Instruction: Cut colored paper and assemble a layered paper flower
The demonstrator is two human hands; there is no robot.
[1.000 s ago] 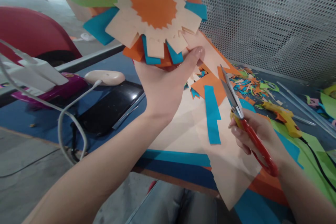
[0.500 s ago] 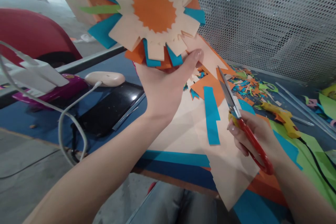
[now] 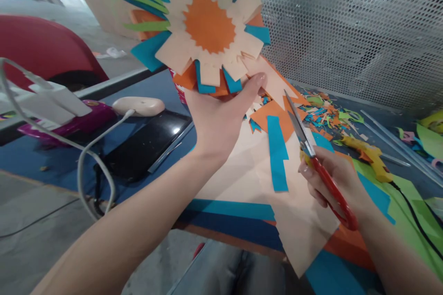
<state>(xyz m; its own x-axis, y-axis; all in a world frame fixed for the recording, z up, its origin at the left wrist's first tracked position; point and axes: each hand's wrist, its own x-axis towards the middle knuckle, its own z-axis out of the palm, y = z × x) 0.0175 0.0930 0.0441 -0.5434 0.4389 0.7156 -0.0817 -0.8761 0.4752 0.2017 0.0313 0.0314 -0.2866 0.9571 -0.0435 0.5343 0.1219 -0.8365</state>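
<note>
My left hand (image 3: 221, 115) is closed on the lower edge of a large paper flower (image 3: 209, 25), holding it up above the table. The flower has a jagged orange centre, cream petals and blue, orange and green strips around the outside. The left fingers are mostly hidden behind it; the thumb shows in front. Red-handled scissors (image 3: 325, 175) sit in my right hand (image 3: 341, 179), blades slightly apart and pointing up and away. Below the hands, a blue paper strip (image 3: 278, 154) with a notched side lies on cream paper (image 3: 238, 170).
Paper scraps (image 3: 325, 113) are heaped by the perforated metal panel (image 3: 346, 23). A yellow glue gun (image 3: 370, 154) and clear glue sticks (image 3: 401, 136) lie at right. A black phone (image 3: 148, 147), a white cabled device (image 3: 138, 106) and a purple object (image 3: 69, 120) occupy the left. A red chair (image 3: 44, 50) stands beyond.
In the view, the paper flower has come slightly lower and to the right, showing more of its top. My right hand and the scissors stay almost where they were.
</note>
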